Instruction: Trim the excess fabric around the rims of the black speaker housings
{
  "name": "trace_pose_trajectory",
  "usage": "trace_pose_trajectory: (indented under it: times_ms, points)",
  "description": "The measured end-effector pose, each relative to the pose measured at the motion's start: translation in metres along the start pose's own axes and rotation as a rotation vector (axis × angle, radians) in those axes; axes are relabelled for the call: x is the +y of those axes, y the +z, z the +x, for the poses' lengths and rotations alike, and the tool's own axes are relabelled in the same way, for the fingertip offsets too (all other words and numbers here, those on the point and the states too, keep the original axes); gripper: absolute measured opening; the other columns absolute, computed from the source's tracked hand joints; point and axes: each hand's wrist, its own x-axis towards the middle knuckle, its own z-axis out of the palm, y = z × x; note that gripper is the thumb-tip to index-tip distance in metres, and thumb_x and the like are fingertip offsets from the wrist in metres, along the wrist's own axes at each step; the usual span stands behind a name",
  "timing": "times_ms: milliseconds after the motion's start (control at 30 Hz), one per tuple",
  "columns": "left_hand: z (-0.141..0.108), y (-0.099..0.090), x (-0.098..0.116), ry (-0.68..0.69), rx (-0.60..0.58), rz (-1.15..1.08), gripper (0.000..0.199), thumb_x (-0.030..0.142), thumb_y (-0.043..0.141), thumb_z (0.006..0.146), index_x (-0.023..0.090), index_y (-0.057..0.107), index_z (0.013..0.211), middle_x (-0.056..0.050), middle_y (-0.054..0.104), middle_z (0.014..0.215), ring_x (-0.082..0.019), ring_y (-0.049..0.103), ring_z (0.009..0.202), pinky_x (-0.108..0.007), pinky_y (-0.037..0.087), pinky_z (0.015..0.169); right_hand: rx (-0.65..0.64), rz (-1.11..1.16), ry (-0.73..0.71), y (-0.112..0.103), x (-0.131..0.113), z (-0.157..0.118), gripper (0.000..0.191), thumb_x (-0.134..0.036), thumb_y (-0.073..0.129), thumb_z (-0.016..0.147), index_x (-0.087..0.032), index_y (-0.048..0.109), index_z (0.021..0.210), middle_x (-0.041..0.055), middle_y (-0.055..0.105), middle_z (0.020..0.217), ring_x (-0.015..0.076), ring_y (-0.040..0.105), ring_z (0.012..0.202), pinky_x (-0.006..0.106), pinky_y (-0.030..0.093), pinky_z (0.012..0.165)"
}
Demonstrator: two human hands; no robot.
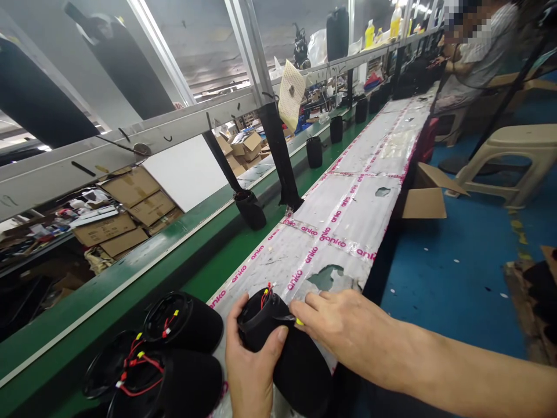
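My left hand [255, 366] is wrapped round a black fabric-covered cylinder [300, 366], which looks like a speaker housing. It is tilted, its open end facing up and away, and red wires [265, 297] with small connectors stick out of that end. Pinched in my right hand [343, 325] is a small tool [299, 321] with a yellow part and a thin tip. The tip touches the cylinder's side just below the rim; my fingers hide the rest, so its kind is unclear. To the left lie similar black cylinders [191, 377], their open ends showing red wires and yellow tags.
A white-wrapped bench [278, 255] with pink print runs ahead. Beside it, a green conveyor [221, 261] carries more black cylinders [250, 210]. Metal posts [278, 151] stand along it. On the right are a cardboard box [422, 197], a plastic stool [517, 145] and a seated person [487, 52].
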Motion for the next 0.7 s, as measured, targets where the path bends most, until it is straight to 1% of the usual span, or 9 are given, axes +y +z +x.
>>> trace_pose_trajectory:
  times_ms: [100,167,300,367,433,533,600,700]
  points:
    - [-0.006,0.003,0.005,0.009,0.039,0.063,0.075,0.043,0.082,0.063,0.025,0.054,0.130,-0.005,0.071,0.113,-0.028,0.069,0.101,-0.038,0.056,0.089,-0.032,-0.026,-0.007,-0.004,-0.005,-0.002,0.030,-0.005,0.062,0.080,-0.022,0.050,0.102,-0.0001,0.057,0.084,0.0194,0.054,0.063,0.036,0.018,0.048]
    - [-0.009,0.006,0.007,0.023,0.061,0.105,0.071,0.041,0.080,0.064,0.025,0.055,0.128,-0.005,0.070,0.114,-0.028,0.068,0.102,-0.038,0.056,0.090,-0.050,-0.067,-0.017,-0.009,-0.007,-0.004,0.032,-0.003,0.063,0.075,-0.022,0.051,0.098,0.0005,0.057,0.083,0.0194,0.053,0.062,0.037,0.015,0.046]
    - [-0.013,0.009,0.006,0.065,0.088,0.183,0.067,0.038,0.079,0.065,0.026,0.055,0.127,-0.006,0.066,0.122,-0.029,0.064,0.111,-0.044,0.051,0.101,-0.028,-0.140,-0.064,-0.019,-0.007,-0.008,0.033,-0.002,0.063,0.066,-0.023,0.054,0.091,0.0007,0.055,0.081,0.0192,0.050,0.058,0.039,0.013,0.044]
    - [-0.014,0.011,0.005,0.083,0.095,0.199,0.068,0.038,0.079,0.065,0.026,0.054,0.127,-0.007,0.065,0.123,-0.030,0.063,0.113,-0.046,0.049,0.103,-0.021,-0.166,-0.097,-0.021,-0.007,-0.009,0.032,-0.004,0.063,0.064,-0.023,0.055,0.088,0.0007,0.054,0.080,0.0190,0.049,0.057,0.040,0.012,0.043]
    - [-0.015,0.012,0.002,0.100,0.102,0.206,0.067,0.038,0.078,0.066,0.027,0.054,0.128,-0.007,0.065,0.123,-0.031,0.063,0.113,-0.048,0.049,0.104,-0.018,-0.195,-0.090,-0.022,-0.008,-0.010,0.031,-0.005,0.064,0.063,-0.022,0.055,0.087,0.0010,0.054,0.078,0.0186,0.049,0.057,0.040,0.011,0.042]
    - [-0.014,0.014,-0.002,0.145,0.125,0.207,0.066,0.037,0.078,0.066,0.027,0.055,0.127,-0.007,0.064,0.124,-0.031,0.062,0.116,-0.049,0.046,0.108,-0.021,-0.219,-0.042,-0.022,-0.012,-0.010,0.029,-0.007,0.063,0.065,-0.022,0.054,0.088,0.0011,0.054,0.077,0.0178,0.048,0.056,0.039,0.011,0.042]
    - [-0.014,0.016,-0.006,0.185,0.150,0.212,0.065,0.038,0.079,0.066,0.026,0.056,0.125,-0.008,0.064,0.125,-0.032,0.061,0.118,-0.050,0.044,0.110,-0.053,-0.208,-0.012,-0.022,-0.014,-0.010,0.028,-0.007,0.063,0.068,-0.023,0.053,0.088,0.0009,0.055,0.076,0.0173,0.050,0.055,0.038,0.012,0.042]
    - [-0.015,0.017,-0.007,0.222,0.183,0.219,0.063,0.040,0.080,0.066,0.025,0.057,0.123,-0.008,0.064,0.123,-0.033,0.061,0.118,-0.050,0.044,0.109,-0.109,-0.169,0.020,-0.022,-0.015,-0.011,0.028,-0.005,0.062,0.071,-0.023,0.051,0.089,0.0006,0.057,0.079,0.0168,0.052,0.054,0.037,0.015,0.042]
